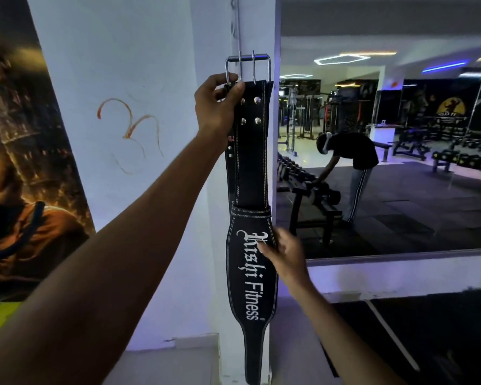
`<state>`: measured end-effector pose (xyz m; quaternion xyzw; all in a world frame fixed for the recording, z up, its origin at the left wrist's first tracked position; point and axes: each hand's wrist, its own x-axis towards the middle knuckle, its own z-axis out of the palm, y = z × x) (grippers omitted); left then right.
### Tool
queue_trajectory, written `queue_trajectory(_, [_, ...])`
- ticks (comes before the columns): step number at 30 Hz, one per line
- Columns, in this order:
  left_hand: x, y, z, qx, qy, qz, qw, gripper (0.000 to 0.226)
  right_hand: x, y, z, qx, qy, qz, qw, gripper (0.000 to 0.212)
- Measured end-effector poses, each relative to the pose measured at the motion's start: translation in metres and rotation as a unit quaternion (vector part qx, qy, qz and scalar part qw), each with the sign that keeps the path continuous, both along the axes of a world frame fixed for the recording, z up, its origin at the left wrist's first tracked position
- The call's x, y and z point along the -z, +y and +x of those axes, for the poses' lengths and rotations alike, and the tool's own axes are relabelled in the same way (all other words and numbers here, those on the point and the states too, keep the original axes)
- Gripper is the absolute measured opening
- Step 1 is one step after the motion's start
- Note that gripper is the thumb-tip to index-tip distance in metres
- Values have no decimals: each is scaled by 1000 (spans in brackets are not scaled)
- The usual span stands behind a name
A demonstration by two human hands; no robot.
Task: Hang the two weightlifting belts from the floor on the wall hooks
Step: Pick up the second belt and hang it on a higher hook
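Observation:
A black weightlifting belt (pixel 249 179) with white stitching and white lettering hangs lengthwise against the white wall corner. Its steel double-prong buckle (pixel 247 66) is at the top, level with the wall; any hook behind it is hidden. My left hand (pixel 215 107) pinches the belt's top edge just under the buckle. My right hand (pixel 285 254) rests with spread fingers on the wide lettered part lower down. A second strap with studs and a red mark (pixel 230 147) peeks out behind the belt's left edge.
A dark poster (pixel 20 151) covers the wall at left, with an orange scribble (pixel 131 132) on the white wall beside it. At right a large mirror (pixel 386 134) reflects a dumbbell rack, benches and a bending person. Dark floor mats (pixel 428 337) lie below.

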<state>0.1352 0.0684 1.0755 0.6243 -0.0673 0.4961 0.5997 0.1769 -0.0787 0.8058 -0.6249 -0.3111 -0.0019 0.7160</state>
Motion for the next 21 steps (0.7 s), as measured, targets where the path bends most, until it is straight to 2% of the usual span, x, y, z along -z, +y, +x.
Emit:
queue_trajectory(2, [-6, 0, 2, 2, -7, 6, 1000, 12, 40, -3, 5, 25, 33, -60, 997, 42])
queue_trajectory(4, [-11, 2, 4, 1, -14, 11, 1000, 10, 55, -4, 7, 34, 56, -87, 994, 35])
queue_trajectory(6, [-13, 6, 6, -9, -15, 9, 1000, 10, 37, -3, 5, 13, 49, -81, 995, 13])
queue_trajectory(7, [-13, 9, 6, -14, -13, 4, 1000, 10, 21, 0, 6, -6, 37, -71, 997, 9])
queue_trajectory(11, [-9, 15, 7, -18, -7, -17, 1000, 11, -53, 8, 8, -31, 4, 40, 999, 25])
queue_trajectory(13, [-11, 15, 4, -22, -12, -26, 999, 13, -66, 11, 8, -39, -9, 45, 998, 27])
queue_trajectory(16, [-18, 16, -1, -18, -16, -43, 999, 12, -35, 16, -1, -51, 3, -7, 999, 12])
queue_trajectory(21, [-10, 15, -2, -6, -6, -45, 999, 16, 37, 7, -10, -84, 59, -85, 991, 17])
